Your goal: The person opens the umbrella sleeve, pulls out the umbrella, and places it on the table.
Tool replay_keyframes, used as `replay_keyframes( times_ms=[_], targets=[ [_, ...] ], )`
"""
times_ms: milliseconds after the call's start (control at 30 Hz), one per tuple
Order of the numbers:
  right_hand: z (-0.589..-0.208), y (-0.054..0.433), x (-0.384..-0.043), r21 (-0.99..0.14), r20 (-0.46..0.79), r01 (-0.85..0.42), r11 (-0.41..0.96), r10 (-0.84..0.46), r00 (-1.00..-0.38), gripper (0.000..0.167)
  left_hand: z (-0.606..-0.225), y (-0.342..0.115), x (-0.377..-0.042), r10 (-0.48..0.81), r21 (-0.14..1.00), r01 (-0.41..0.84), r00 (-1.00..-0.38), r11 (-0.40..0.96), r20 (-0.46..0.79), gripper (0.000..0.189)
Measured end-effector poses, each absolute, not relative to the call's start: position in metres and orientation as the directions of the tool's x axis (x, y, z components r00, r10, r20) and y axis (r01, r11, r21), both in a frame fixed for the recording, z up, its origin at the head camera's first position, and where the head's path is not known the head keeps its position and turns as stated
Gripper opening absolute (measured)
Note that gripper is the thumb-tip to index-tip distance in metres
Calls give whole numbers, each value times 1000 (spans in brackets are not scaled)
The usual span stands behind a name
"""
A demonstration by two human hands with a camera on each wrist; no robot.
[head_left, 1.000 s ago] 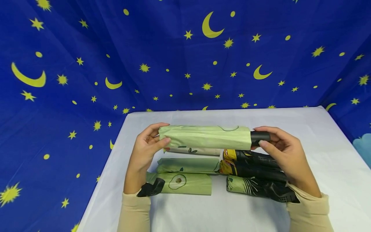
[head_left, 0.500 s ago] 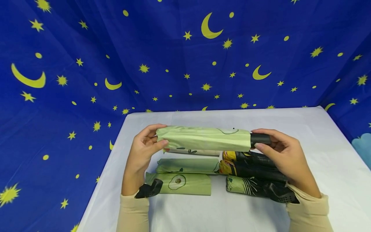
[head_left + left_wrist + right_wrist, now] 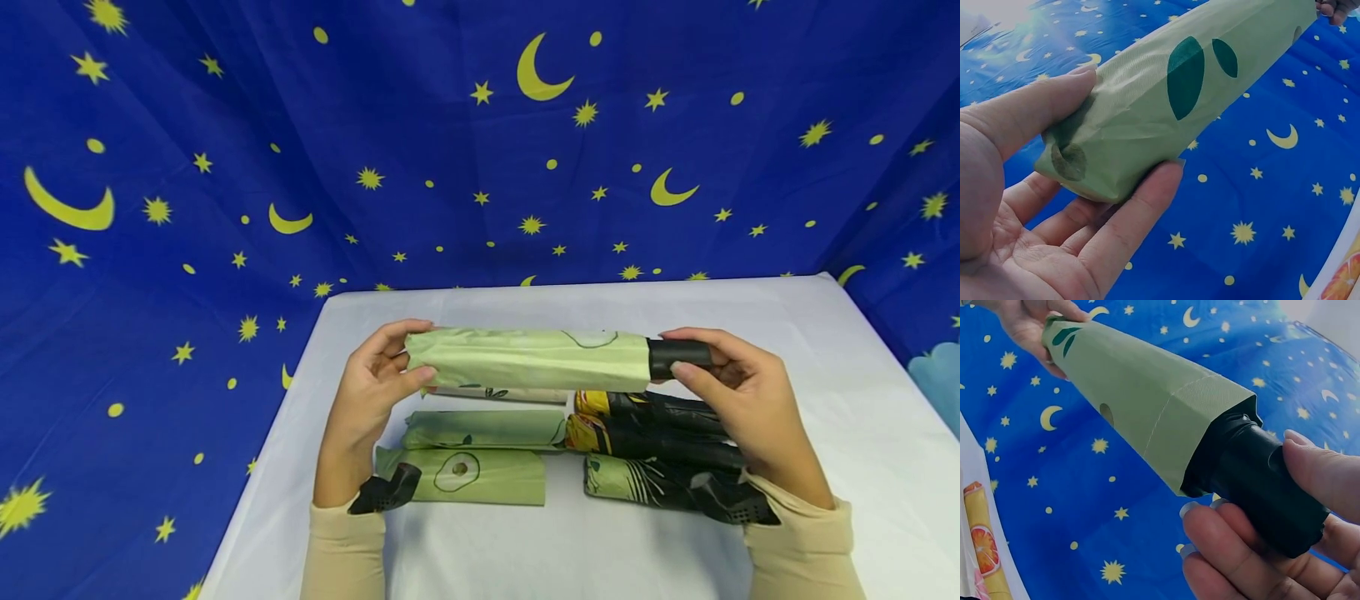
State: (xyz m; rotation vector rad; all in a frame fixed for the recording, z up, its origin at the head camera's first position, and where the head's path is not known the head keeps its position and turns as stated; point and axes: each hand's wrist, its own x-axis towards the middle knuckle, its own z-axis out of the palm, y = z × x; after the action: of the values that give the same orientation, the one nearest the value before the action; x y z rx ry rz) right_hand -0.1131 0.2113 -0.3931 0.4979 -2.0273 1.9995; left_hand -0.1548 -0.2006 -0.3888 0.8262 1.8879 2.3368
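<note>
A folded umbrella point(image 3: 525, 358) in a light green sleeve with leaf prints is held level above the table. My left hand point(image 3: 372, 375) pinches the sleeve's closed end between thumb and fingers; the left wrist view shows the crumpled sleeve tip point(image 3: 1069, 159) there. At the other end, my right hand point(image 3: 738, 379) grips the black handle point(image 3: 1266, 481), thumb on one side and fingers on the other. The handle sticks out of the sleeve's open mouth point(image 3: 1216, 419). The umbrella's canopy is hidden inside the sleeve.
Below lie a cream sleeve point(image 3: 517, 395), a darker green one point(image 3: 487, 428) and a green avocado-print one point(image 3: 502, 479). On the right are two black-and-yellow folded umbrellas point(image 3: 645, 439) and a black-and-green one point(image 3: 630, 482). A blue star-printed cloth point(image 3: 450, 125) hangs behind the white table point(image 3: 585, 550).
My right hand has moved slightly to the right with the handle, and a little more of the black handle shows past the sleeve. The left hand has shifted slightly left.
</note>
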Motion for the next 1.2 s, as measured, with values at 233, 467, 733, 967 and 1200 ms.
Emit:
replay_keyframes(
  times_ms=[233, 467, 733, 967, 1200],
  targets=[
    [-391, 212, -112, -925, 379, -379, -14, -68, -923, 32, -390, -202, -156, 358, 905, 315, -841, -286, 406, 61],
    [-393, 215, -113, -928, 373, -371, -45, -52, -926, 32, -393, -205, -160, 363, 911, 317, -842, -264, 399, 58],
    [-393, 220, -114, -921, 386, -383, -75, -40, -922, 32, -395, -208, -162, 344, 911, 310, -853, -270, 392, 54],
    [-393, 223, -115, -929, 367, -365, -64, -22, -930, 31, -395, -211, -162, 317, 917, 313, -868, -249, 382, 55],
    [-394, 226, -115, -929, 364, -362, -76, -14, -931, 31, -393, -213, -162, 312, 919, 301, -874, -253, 372, 55]
  ],
)
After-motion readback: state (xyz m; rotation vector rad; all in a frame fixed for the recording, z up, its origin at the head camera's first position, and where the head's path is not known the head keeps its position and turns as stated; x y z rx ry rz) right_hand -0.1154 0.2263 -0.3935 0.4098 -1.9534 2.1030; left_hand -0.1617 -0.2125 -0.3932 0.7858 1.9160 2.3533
